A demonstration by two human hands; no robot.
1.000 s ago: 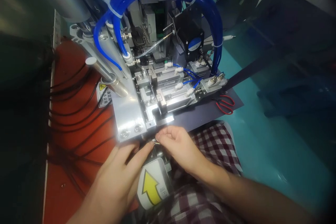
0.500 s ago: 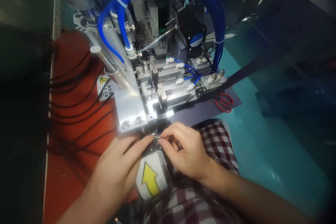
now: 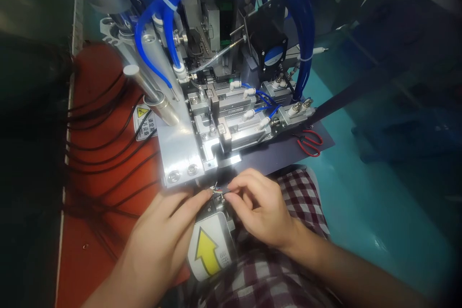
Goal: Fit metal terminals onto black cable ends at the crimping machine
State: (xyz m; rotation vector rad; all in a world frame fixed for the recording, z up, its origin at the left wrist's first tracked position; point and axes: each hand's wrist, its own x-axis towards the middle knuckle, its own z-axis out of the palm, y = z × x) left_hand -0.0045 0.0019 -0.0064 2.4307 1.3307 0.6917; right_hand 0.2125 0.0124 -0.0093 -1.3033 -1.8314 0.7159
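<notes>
Several thin coloured wires (image 3: 218,191) show between my fingertips, in front of the machine's lower edge. My left hand (image 3: 164,226) is closed, its thumb and forefinger pinching the wires from the left; the other fingers are mostly hidden. From the right, my right hand (image 3: 262,207) pinches the wires' other side between thumb and forefinger, with its remaining fingers curled. Just beneath the wires sits a small metal fixture (image 3: 216,204), partly covered by my hands. Below that is a white cover (image 3: 195,262) bearing a yellow arrow.
Ahead stands a metal machine with pneumatic cylinders (image 3: 249,130) and thick blue tubes (image 3: 305,24). Red-handled snips (image 3: 312,143) lie on the dark mat to the right. Black cables (image 3: 108,139) cross the orange-red surface at left. Checkered cloth (image 3: 299,192) is below my right hand.
My right hand has drawn slightly right, away from the left fingertips, so more of the wires shows between them. The view has shifted a little.
</notes>
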